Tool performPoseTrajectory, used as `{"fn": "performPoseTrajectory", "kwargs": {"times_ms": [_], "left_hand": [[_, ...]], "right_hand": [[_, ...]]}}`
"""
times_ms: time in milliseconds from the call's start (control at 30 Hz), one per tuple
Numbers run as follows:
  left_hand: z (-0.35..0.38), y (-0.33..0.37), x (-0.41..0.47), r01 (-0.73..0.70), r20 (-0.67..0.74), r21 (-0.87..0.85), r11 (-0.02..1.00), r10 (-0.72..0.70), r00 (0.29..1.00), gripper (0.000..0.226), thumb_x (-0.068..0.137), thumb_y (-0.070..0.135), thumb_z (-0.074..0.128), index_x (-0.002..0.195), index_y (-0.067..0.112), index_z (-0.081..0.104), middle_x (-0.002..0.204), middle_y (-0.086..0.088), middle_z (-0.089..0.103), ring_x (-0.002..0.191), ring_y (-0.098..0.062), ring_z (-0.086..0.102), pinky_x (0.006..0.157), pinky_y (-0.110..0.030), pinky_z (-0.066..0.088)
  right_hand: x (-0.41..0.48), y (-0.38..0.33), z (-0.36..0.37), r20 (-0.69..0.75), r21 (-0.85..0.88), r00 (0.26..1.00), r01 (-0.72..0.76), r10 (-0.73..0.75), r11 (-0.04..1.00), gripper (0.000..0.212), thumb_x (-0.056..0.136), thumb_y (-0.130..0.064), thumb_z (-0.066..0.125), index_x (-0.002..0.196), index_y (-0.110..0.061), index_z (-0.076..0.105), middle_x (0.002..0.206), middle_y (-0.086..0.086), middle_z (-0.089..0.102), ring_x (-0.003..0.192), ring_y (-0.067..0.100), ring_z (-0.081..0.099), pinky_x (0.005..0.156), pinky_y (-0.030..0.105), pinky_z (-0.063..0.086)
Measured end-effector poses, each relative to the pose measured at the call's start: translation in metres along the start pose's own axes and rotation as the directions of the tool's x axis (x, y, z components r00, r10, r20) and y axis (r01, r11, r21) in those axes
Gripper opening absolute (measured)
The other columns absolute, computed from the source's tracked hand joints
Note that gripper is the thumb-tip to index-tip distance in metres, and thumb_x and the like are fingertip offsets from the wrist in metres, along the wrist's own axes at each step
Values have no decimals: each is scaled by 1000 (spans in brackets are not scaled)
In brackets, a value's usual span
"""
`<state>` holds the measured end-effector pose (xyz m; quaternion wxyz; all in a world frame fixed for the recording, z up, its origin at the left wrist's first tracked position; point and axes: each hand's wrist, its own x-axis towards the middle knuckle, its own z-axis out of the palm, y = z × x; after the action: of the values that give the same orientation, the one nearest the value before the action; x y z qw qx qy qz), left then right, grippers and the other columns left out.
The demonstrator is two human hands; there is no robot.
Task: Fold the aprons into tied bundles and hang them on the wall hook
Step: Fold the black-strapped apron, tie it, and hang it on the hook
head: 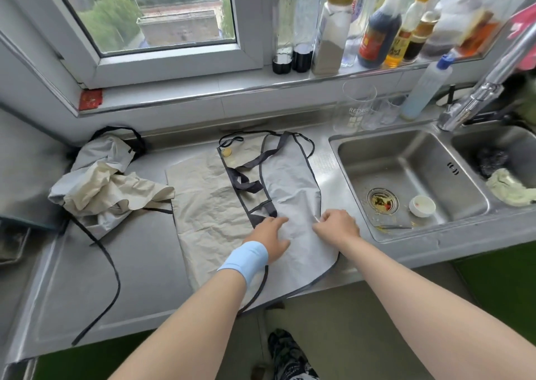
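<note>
Folding stage of the first bundle. The spread apron lies flat on the steel counter, just left of the sink, with its grey half turned over its beige half so that the dark-edged fold runs lengthwise; its near hem overhangs the counter's front edge. The dark ties lie in loose loops on top of the cloth, across the fold line. The left hand, with a pale blue wristband just behind it, rests palm down with fingers straight, pressing the cloth flat. The right hand, just beside it, has its fingers curled and appears to pinch a small crease of the grey cloth near the right edge. The second apron sits crumpled at the left of the counter, untouched, one loose tie trailing toward the front edge. No wall hook is in view. By judgement, the step in hand is smoothing and narrowing the first apron; the next move calls for folding or rolling the cloth into a compact shape while the ties are kept free, so they can be wrapped round and knotted.
</note>
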<state>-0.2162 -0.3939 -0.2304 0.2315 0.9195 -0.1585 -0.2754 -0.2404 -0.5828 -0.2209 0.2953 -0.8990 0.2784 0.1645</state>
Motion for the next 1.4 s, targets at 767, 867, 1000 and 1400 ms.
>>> {"fn": "performPoseTrajectory", "kwargs": {"times_ms": [767, 867, 1000, 1400], "left_hand": [[-71, -133, -75, 575, -60, -509, 641, -692, 719, 34, 80, 24, 60, 111, 12, 63, 108, -14, 68, 98, -34, 65, 83, -34, 54], [-69, -147, -79, 591, -93, -492, 639, -714, 694, 32, 82, 35, 66, 108, 17, 67, 111, -8, 69, 102, -30, 63, 89, -32, 51], [-66, -155, -77, 595, -159, -486, 640, -735, 659, 52, 86, 22, 54, 136, 27, 40, 130, -8, 51, 118, -32, 50, 98, -39, 46], [-81, -124, -28, 577, -112, -116, 808, -588, 801, 41, 85, 28, 52, 125, 25, 46, 128, -6, 47, 116, -29, 52, 94, -39, 46]], "right_hand": [[-47, -155, 77, 453, -92, 675, 685, -582, 722, 41, 86, -24, 54, 126, -25, 57, 131, -4, 59, 124, 16, 51, 103, 31, 41], [-28, -148, 98, 489, -325, 614, 787, -619, 525, 50, 87, -26, 57, 137, -27, 51, 143, -1, 45, 138, 22, 37, 113, 34, 30], [-19, -146, 118, 535, -437, 604, 796, -591, 419, 72, 88, -40, 63, 150, -33, 28, 165, 7, 3, 152, 28, 0, 119, 46, 13], [30, -146, 78, 287, -428, 635, 755, -717, 497, 35, 90, -23, 53, 125, -20, 59, 118, 6, 59, 110, 32, 59, 86, 41, 48]]}}
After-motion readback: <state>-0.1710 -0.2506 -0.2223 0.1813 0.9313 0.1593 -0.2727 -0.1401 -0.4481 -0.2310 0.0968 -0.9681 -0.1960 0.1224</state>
